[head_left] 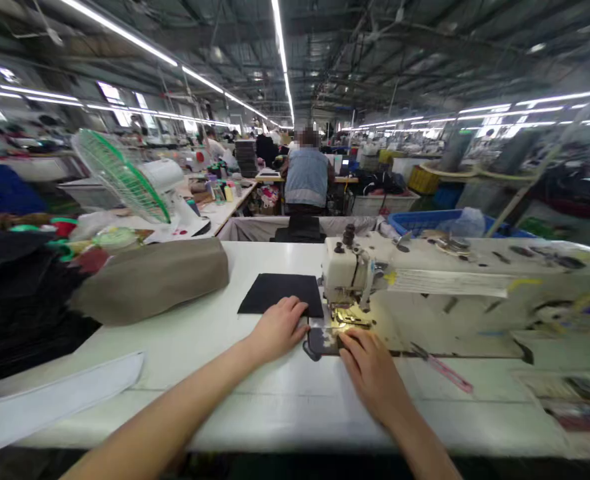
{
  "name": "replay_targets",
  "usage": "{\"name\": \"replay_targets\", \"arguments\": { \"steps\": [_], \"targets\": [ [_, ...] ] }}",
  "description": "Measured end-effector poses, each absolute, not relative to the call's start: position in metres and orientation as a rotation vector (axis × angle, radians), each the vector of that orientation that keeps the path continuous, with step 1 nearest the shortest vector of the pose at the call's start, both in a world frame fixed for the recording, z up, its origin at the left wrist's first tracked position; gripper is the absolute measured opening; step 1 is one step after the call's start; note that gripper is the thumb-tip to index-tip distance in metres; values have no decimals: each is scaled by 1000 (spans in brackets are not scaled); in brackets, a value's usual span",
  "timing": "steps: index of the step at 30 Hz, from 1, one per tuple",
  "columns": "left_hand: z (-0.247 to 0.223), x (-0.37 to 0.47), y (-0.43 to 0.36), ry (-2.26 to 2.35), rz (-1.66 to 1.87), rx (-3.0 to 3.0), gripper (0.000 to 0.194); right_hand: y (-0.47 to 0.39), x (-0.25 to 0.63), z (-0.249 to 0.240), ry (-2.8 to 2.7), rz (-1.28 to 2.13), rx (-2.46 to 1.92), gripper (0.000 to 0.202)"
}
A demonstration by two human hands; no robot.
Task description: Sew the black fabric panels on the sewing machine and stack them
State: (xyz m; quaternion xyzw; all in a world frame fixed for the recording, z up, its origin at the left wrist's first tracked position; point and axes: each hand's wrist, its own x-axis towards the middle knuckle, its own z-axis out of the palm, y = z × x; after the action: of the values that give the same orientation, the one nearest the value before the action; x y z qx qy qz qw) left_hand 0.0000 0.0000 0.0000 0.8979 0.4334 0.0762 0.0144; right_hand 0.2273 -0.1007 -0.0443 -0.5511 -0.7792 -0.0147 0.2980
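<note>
Your black cloth (pixel 275 290) lies flat on the bench (pixel 245 413), just left of the sewing machine (pixel 419 320), its right edge coming up close beside the machine's needle end. It looks longer from side to side than from front to back, so its long axis seems to point roughly toward the machine, though the slanted view makes that hard to judge. Your left hand (pixel 277 328) is the nearer one: unclenched and palm down left of the machine, it has its fingertips over the cloth's near edge by the right corner, so most of the cloth lies beyond that hand and to its left. Your right hand (pixel 372 367) is in front of the machine's needle end, fingers bent down over the dark plate (pixel 321 341); whether they pinch anything there you cannot tell, since the hand hides what is under it. The cloth is off to the left of this hand and farther from you. Pink-handled snips (pixel 449 375) lie in front of the machine, right of your right hand. Well left of the machine are a folded brown cloth (pixel 159 280) and, nearer you, a white strip (pixel 65 400).
</note>
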Motion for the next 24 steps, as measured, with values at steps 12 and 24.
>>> {"name": "replay_targets", "arguments": {
  "steps": [12,24],
  "targets": [
    [68,-108,45,2309,300,2435,38,-97,240,-74,-2015,-139,-1320,35],
    [72,-162,95,2307,497,2209,8,-99,239,-68,-2019,-93,-1354,34]
  ]
}}
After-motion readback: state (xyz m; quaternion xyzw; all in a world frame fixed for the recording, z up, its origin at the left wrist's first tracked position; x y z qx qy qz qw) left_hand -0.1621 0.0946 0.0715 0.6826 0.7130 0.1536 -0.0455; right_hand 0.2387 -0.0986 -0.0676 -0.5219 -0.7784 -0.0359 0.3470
